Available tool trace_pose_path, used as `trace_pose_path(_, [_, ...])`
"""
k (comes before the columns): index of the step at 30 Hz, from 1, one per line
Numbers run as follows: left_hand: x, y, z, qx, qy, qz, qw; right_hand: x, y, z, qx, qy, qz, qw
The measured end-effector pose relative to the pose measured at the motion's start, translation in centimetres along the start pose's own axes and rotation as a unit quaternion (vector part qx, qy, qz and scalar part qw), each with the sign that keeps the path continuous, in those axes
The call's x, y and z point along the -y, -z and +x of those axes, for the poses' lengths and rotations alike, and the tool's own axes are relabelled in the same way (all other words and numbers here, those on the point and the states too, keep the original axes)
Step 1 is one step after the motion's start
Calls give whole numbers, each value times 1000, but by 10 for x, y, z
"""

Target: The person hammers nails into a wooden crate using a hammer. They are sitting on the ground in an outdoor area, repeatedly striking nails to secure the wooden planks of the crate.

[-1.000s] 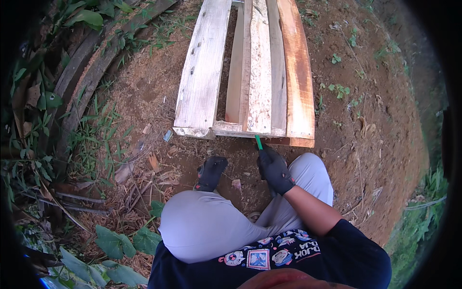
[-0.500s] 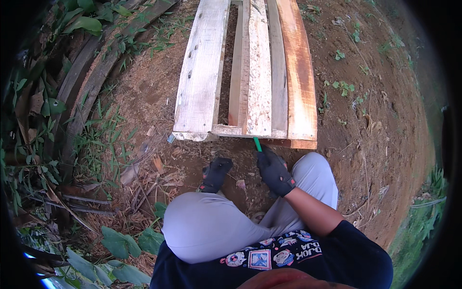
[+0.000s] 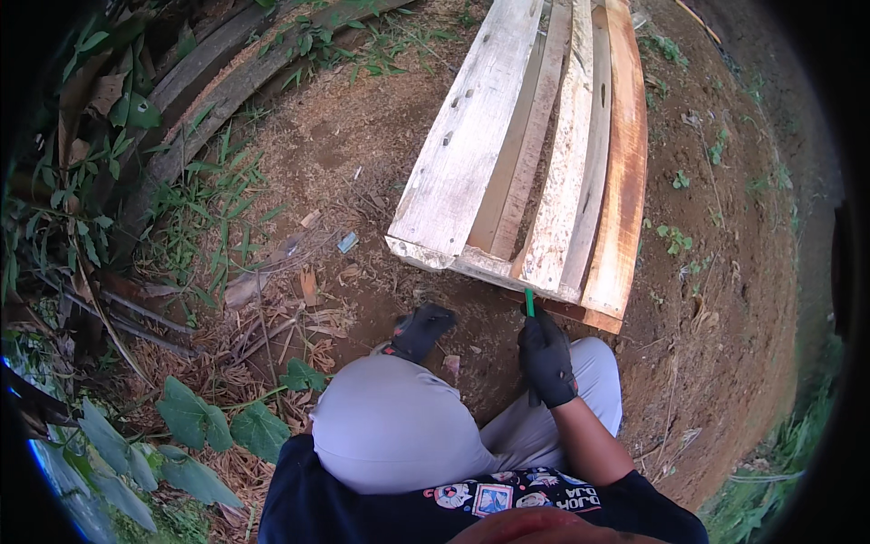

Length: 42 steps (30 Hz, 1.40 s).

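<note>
A long frame of wooden planks (image 3: 471,136) extends away from me, its near end just in front of my knees. My right hand (image 3: 546,358), in a black glove, is closed around a thin green stick-like thing (image 3: 529,303). The tip of this green thing meets the near end of the frame, below the middle plank; its kind does not show. Low beside my left knee is my left hand (image 3: 420,332), also gloved in black and apart from the frame. Its dark fingers blend together, and I see nothing in it.
Bare soil with wood shavings surrounds the frame. A small blue scrap (image 3: 347,242) lies left of its near corner. Weathered beams (image 3: 195,150) and leafy plants (image 3: 136,109) line the left side. Broad green leaves (image 3: 260,430) grow near my left knee; seedlings (image 3: 675,239) dot the right.
My view has turned, and the frame now slants toward the upper right. My right hand appears farther right and lower, still on the green thing. The blue scrap shows farther from the frame's corner.
</note>
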<state>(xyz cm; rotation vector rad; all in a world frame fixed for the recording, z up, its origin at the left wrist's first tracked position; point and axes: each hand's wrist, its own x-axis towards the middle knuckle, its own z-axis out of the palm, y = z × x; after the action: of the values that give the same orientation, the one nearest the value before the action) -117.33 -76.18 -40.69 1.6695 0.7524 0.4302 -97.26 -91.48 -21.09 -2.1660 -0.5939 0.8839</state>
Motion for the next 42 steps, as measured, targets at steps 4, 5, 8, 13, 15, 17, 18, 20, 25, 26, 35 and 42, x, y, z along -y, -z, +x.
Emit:
trace_pose_path(4, [-1, 2, -2, 4, -22, 4, 1000, 2, -3, -5, 21, -5, 83, 996])
trace_pose_path(5, [-1, 3, -2, 2, -30, 7, 1000, 1, -4, -4, 27, -6, 96, 995])
trace_pose_path(8, [-5, 4, -1, 6, -41, 16, 999, 4, -4, -5, 31, -30, 111, 993])
trace_pose_path(13, [3, 3, -1, -12, -130, 45, 990, 13, -11, -8, 33, -42, 119, 992])
trace_pose_path(15, [7, 7, -4, -16, -60, 15, 998, 19, -17, -8, 39, -40, 107, 993])
trace_pose_path(17, [2, 4, -2, -7, -11, -14, 1000, 19, -15, -8, 41, -27, 108, 993])
trace_pose_path(18, [0, 3, 0, 0, 5, -23, 1000, 21, -15, -9, 40, -33, 118, 992])
trace_pose_path(20, [-11, 3, 3, 10, 18, -26, 999, 24, -12, -11, 37, -46, 138, 989])
trace_pose_path(25, [-7, 3, 3, 11, 33, 25, 999, 22, -20, -6, 36, -48, 105, 993])
trace_pose_path(26, [-5, 2, 4, 9, 24, 27, 999, 19, -21, -6, 28, -31, 70, 997])
trace_pose_path(35, [-10, 4, 3, 26, -15, 59, 998, 23, -9, -9, 44, -16, 66, 997])
trace_pose_path(42, [-65, 8, 21, 114, 2, 3, 993, 11, 6, -6, 66, -23, 88, 994])
